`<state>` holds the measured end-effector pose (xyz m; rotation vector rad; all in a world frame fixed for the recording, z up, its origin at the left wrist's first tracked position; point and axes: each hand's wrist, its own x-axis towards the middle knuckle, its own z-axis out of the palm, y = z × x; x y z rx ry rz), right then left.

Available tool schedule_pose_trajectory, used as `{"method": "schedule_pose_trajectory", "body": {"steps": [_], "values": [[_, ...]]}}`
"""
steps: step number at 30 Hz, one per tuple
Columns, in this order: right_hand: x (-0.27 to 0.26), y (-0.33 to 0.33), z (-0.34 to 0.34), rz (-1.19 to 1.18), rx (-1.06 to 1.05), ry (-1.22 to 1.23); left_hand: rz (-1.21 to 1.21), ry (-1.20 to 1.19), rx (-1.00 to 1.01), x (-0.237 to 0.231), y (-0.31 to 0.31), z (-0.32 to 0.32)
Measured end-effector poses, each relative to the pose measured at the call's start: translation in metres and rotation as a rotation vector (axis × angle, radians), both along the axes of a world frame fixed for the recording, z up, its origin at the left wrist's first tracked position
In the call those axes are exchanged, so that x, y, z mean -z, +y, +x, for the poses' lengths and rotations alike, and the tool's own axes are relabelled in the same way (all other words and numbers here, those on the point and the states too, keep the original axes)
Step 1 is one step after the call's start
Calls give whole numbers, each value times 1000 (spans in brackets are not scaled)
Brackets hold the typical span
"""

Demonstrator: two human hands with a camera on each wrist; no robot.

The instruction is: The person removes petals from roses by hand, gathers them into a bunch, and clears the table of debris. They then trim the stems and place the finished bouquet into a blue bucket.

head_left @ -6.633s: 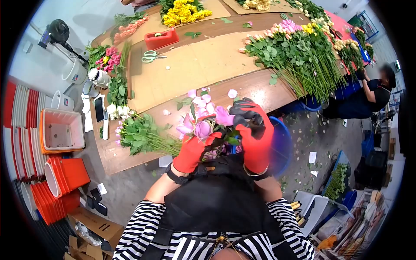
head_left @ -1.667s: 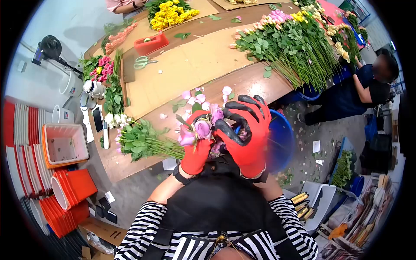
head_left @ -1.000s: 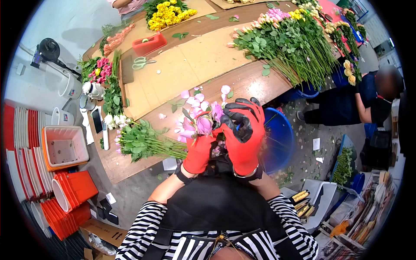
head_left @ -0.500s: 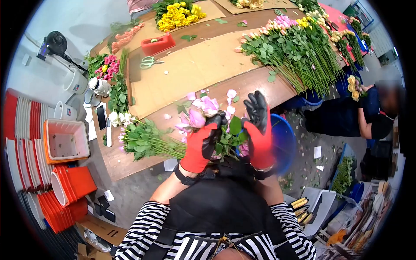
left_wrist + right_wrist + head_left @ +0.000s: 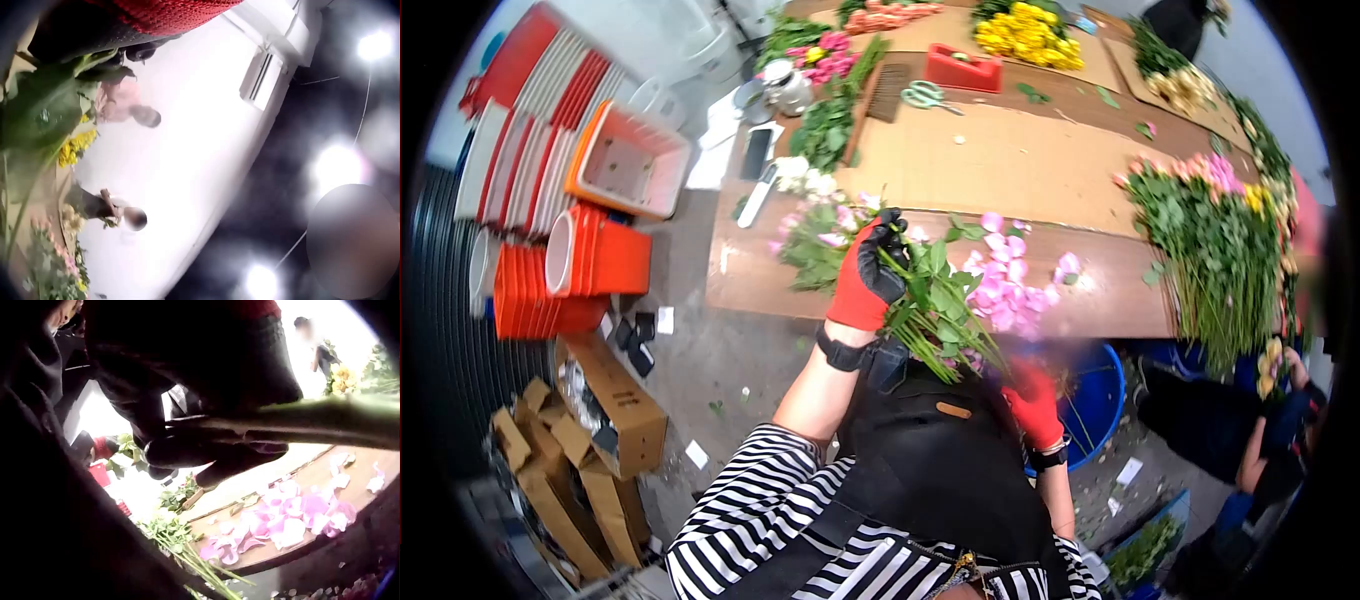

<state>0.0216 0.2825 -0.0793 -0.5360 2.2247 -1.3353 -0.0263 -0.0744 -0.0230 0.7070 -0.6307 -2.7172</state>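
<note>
The left hand (image 5: 865, 280), in a red and black glove, grips leafy green stems (image 5: 935, 315) at the table's front edge; pink blooms stand beyond its fingers. In the left wrist view the red glove (image 5: 178, 12) is at the top, beside a large blurred leaf (image 5: 40, 109). Lower and to the right, the blurred right hand (image 5: 1032, 400) is between the black apron and the blue bucket. The right wrist view shows the dark gloved right hand (image 5: 206, 394) with its fingers round a green stem (image 5: 337, 419). Pink petals (image 5: 1010, 285) are heaped on the table.
On the table (image 5: 1100, 310) are a cardboard sheet (image 5: 1020, 170), green-handled scissors (image 5: 925, 95), a red tape dispenser (image 5: 963, 70) and a large rose bunch (image 5: 1210, 240). A blue bucket (image 5: 1100, 390) stands at the front edge. Another person (image 5: 1250, 450) is at the right.
The head view has turned, shifting the table rightward. The right hand, open beside the blooms before, has dropped toward the bucket and now holds a stem. The left hand still grips its stems.
</note>
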Motion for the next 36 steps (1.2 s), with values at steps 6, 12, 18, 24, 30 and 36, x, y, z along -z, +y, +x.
{"method": "schedule_pose_trajectory", "body": {"steps": [6,12,18,24,30,36], "values": [[0,-83,-34,-4,19,247,-75,53,-37,52,-81,53],[45,-171,-47,46,-32,323,-598,-296,-168,116,-88,139],[72,-179,-29,364,-318,447,-520,-510,-251,76,-15,122],[50,-124,-66,326,103,598,-1091,-195,112,72,39,20],[98,-37,-174,678,411,692,-1650,-961,323,179,106,-61],[118,25,-167,476,15,643,-1620,-749,1013,141,266,-27]]}}
